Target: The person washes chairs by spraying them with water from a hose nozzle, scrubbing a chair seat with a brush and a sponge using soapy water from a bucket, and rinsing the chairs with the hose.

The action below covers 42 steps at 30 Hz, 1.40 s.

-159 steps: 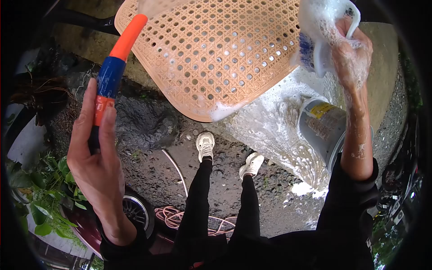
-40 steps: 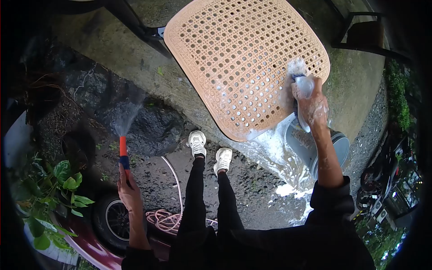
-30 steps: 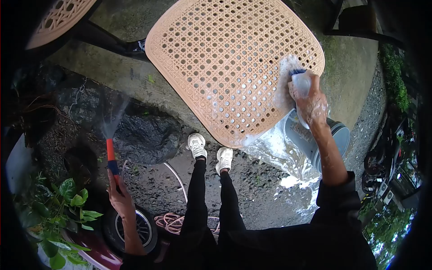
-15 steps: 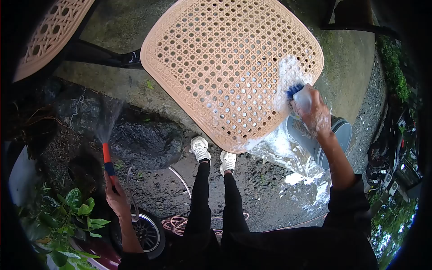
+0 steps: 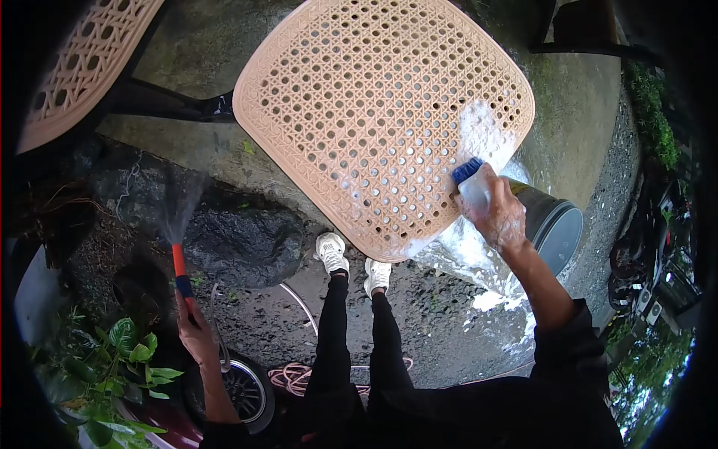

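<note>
My left hand is wrapped round an orange and blue hose nozzle, which sprays water over a dark wet rock. On the other side, my right hand grips a scrub brush with a clear back and blue bristles. The brush is at the lower right part of a tan woven-pattern plastic panel full of holes. White foam lies on the panel just above the brush. Suds cover my right hand.
A grey bucket lies tipped on its side behind my right wrist. Foam is on the ground. Another tan panel is at the upper left, dark furniture at the upper right. A pink hose, plants and a car wheel are below.
My right hand has moved the brush down and left across the panel, and foam has spread there. The nozzle in my left hand has moved left and still sprays. More of the other panel shows.
</note>
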Available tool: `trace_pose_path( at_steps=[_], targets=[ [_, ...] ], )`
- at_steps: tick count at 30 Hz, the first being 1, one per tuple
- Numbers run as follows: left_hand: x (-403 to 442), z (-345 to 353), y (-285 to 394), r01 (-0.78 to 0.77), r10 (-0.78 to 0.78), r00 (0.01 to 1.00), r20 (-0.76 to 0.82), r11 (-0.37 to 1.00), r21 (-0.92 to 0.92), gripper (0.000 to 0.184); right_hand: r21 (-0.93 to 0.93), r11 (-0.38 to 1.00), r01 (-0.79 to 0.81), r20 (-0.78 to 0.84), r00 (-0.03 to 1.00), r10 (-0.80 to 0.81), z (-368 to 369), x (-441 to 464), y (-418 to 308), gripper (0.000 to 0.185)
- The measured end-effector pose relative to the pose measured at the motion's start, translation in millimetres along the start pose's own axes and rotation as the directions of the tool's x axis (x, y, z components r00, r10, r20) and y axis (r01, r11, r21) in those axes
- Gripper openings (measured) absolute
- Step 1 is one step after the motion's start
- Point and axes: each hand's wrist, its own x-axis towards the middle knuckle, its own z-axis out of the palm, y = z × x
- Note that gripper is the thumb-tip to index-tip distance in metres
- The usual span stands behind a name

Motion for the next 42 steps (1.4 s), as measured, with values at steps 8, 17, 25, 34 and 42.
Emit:
trace_pose_path(
  at_steps=[8, 17, 25, 34, 42],
  targets=[
    [-7, -47, 121, -0.092, 0.107, 0.992, 0.072, 0.979, -0.182, 0.042, 0.044, 0.967, -0.25, -0.01, 0.968, 0.25, -14, 30, -26, 0.066],
    [11, -76, 253, -0.244, 0.305, 0.945, 0.122, 0.9, -0.361, 0.044, 0.106, 0.93, -0.352, 0.031, 0.936, 0.351, -31, 61, -26, 0.057],
    [18, -70, 281, -0.252, 0.369, 0.896, 0.249, 0.882, -0.399, 0.039, 0.133, 0.96, -0.246, 0.089, 0.968, 0.235, -26, 45, -5, 0.061],
    [30, -64, 268, -0.369, 0.405, 0.914, 0.027, 0.857, -0.361, 0.041, 0.025, 0.972, -0.235, 0.097, 0.968, 0.231, -37, 76, -24, 0.05],
    [30, -74, 269, -0.343, 0.364, 0.931, -0.021, 0.855, -0.39, 0.04, 0.003, 1.0, 0.006, -0.043, 0.999, -0.006, -13, 35, 7, 0.065]
  ],
)
